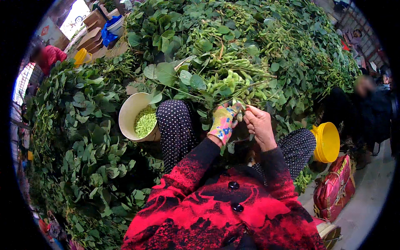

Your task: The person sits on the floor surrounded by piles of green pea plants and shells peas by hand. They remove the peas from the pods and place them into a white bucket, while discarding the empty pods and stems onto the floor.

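Observation:
My left hand (225, 121), in a pink, yellow and blue patterned glove, is closed around green soybean pods at the edge of a leafy heap. Close beside it, my bare right hand (259, 125) has thumb and fingers pinched at a pod (238, 101) between the two hands; the fingers partly hide it. Beyond both hands lie more plump soybean pods (231, 81), still on cut stems with leaves. A white bucket (126, 111) leans tilted by my left knee, with shelled green beans (145, 121) inside.
Soybean plants (96, 137) are heaped in front and to the left. A yellow bucket (327, 142) lies tipped by my right knee, near a red bag (334, 187). People sit at the far left (53, 57) and right (375, 112). Cardboard boxes (91, 39) stand at the back left.

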A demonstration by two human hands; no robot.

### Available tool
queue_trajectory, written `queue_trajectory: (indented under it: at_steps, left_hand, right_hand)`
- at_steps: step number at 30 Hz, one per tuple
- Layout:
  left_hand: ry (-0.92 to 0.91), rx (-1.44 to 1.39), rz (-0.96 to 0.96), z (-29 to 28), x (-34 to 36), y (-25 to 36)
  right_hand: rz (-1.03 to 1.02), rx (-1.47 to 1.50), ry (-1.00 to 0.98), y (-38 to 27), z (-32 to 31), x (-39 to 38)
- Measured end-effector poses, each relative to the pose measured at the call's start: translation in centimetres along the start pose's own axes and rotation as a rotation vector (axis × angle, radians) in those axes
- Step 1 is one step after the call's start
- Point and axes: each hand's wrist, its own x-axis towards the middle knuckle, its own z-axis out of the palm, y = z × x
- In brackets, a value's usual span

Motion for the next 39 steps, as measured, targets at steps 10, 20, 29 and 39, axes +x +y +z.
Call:
queue_trajectory:
  at_steps: [10, 20, 29, 39]
  left_hand:
    - [-0.132, -0.221, -0.002, -0.2, 0.4, -1.3]
    - [-0.16, -0.245, 0.034, -0.1, 0.2, -1.2]
    - [-0.362, -0.279, -0.18, -6.2, -5.4, 1.8]
    - [-0.002, -0.434, 0.684, -23.6, -5.5, 13.8]
  right_hand:
    - [-0.526, -0.565, 0.169, 1.7, -0.5, 0.2]
    - [-0.856, -0.925, 0.26, -2.6, 3.7, 6.4]
    - [-0.885, -0.553, 0.182, -0.4, 3.3, 4.5]
    - [-0.957, -0.715, 0.149, 1.1, 2.1, 3.1]
